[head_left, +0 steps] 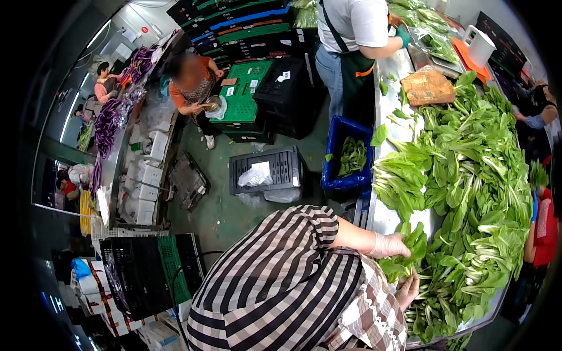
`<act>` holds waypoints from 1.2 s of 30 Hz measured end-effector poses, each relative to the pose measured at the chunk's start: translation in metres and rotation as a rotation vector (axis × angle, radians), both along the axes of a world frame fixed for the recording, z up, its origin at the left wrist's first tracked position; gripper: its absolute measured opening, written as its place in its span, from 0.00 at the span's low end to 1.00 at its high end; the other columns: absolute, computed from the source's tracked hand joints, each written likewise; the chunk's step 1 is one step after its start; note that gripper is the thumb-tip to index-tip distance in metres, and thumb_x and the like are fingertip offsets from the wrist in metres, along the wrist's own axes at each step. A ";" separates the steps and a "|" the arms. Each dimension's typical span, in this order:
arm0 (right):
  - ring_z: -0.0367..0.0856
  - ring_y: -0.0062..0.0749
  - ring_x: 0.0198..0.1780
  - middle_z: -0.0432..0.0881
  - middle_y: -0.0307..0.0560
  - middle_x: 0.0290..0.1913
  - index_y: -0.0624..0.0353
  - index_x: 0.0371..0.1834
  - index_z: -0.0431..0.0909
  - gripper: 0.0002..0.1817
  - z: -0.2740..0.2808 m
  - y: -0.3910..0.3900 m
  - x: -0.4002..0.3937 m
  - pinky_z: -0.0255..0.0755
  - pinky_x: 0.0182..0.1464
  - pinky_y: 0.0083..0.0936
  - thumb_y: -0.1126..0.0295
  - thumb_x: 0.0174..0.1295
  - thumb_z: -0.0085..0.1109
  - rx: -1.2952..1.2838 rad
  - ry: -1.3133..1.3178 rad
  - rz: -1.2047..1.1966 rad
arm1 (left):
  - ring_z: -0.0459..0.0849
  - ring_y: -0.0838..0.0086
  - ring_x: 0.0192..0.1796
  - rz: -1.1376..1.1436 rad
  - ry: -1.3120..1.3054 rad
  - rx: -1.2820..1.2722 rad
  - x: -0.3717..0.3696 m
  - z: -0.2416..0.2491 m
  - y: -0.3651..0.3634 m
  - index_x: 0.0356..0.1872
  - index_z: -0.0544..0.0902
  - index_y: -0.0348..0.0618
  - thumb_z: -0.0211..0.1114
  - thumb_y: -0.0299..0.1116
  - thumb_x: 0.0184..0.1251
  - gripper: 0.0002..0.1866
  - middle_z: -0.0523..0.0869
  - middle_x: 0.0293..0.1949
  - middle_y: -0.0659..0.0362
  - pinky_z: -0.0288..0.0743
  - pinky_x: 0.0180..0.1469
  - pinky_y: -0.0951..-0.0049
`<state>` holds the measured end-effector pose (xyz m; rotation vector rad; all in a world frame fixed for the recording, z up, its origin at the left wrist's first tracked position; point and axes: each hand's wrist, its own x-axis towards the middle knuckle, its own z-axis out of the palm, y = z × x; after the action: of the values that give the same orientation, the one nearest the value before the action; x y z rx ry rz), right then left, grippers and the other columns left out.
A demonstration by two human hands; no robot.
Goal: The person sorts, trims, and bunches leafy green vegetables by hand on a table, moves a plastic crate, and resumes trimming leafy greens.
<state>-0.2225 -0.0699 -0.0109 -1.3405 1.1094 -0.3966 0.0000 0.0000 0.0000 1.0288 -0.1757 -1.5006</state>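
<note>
My left hand (389,245), in a thin clear glove, is closed on a bunch of leafy greens (414,243) at the near edge of the metal table (387,212). My right hand (408,289) is just below it, fingers curled at the lower leaves of the same bunch. Part of this hand is behind the brown-and-white checked sleeve (374,304). A large heap of pale-stemmed leafy greens (468,175) covers much of the table beyond both hands. Another pile of greens (401,181) lies to the left of my left hand.
A blue-lined bin (338,186) with leaves inside stands against the table. A wooden block (427,85) and white jug (481,48) sit farther along. A co-worker in a white shirt (357,23) stands there. Black crate (266,167) on the floor; another person (193,82) by green crates (246,88).
</note>
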 end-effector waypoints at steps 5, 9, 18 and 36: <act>0.77 0.40 0.42 0.81 0.49 0.42 0.61 0.62 0.77 0.20 -0.014 0.010 0.010 0.72 0.47 0.29 0.82 0.66 0.55 -0.743 0.103 0.236 | 0.84 0.65 0.42 0.025 0.027 0.001 0.006 -0.011 0.000 0.52 0.81 0.35 0.69 0.22 0.51 0.23 0.87 0.42 0.53 0.79 0.48 0.65; 0.76 0.50 0.55 0.80 0.52 0.53 0.56 0.57 0.80 0.24 0.010 0.017 0.019 0.68 0.59 0.40 0.79 0.54 0.67 -0.979 0.248 0.283 | 0.84 0.66 0.40 -0.008 -0.029 0.068 0.004 -0.008 -0.005 0.51 0.81 0.37 0.68 0.23 0.51 0.22 0.86 0.41 0.53 0.80 0.42 0.66; 0.80 0.47 0.44 0.83 0.49 0.41 0.57 0.48 0.84 0.18 0.041 0.017 0.029 0.73 0.49 0.38 0.74 0.51 0.69 -1.036 0.271 0.085 | 0.87 0.66 0.46 -0.170 0.172 0.024 0.027 0.027 -0.010 0.52 0.82 0.36 0.62 0.29 0.67 0.14 0.87 0.46 0.54 0.83 0.50 0.65; 0.77 0.20 0.32 0.83 0.40 0.36 0.60 0.50 0.76 0.12 0.021 0.055 0.037 0.72 0.38 0.16 0.64 0.71 0.60 0.341 -0.575 -0.638 | 0.81 0.70 0.44 -0.243 0.217 0.146 0.051 -0.001 -0.023 0.58 0.76 0.42 0.65 0.36 0.70 0.19 0.84 0.45 0.57 0.77 0.50 0.67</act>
<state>-0.1852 -0.0147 0.0106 -0.4902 1.0265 -0.9453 0.0510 -0.0226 -0.0007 0.9765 -0.0374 -1.8567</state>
